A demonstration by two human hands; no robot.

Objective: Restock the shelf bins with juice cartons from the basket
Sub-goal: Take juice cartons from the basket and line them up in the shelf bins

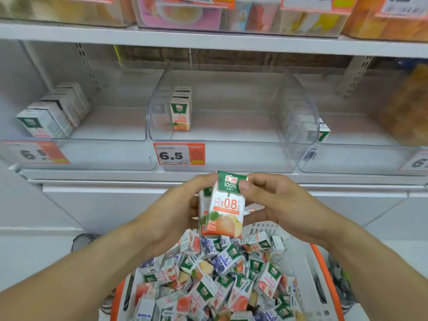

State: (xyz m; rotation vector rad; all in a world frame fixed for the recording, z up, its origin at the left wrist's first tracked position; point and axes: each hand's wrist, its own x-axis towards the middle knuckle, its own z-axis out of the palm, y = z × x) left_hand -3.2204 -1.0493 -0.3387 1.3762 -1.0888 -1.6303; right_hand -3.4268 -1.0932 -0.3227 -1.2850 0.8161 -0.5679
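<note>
Above basket: left hand, right hand pinching two peach cartons together
Middle bin: one short row at left wall, mostly bare
Basket: heaped, loads left

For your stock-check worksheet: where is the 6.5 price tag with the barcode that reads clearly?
In the head view, the price tag sits left of centre on the front of the middle clear bin, directly below the peach cartons inside.

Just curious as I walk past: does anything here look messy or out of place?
The cartons in the basket lie jumbled at every angle, flavours mixed. In the left bin, a row of cartons leans over instead of standing upright. The centre bin has one neat upright row.
</note>
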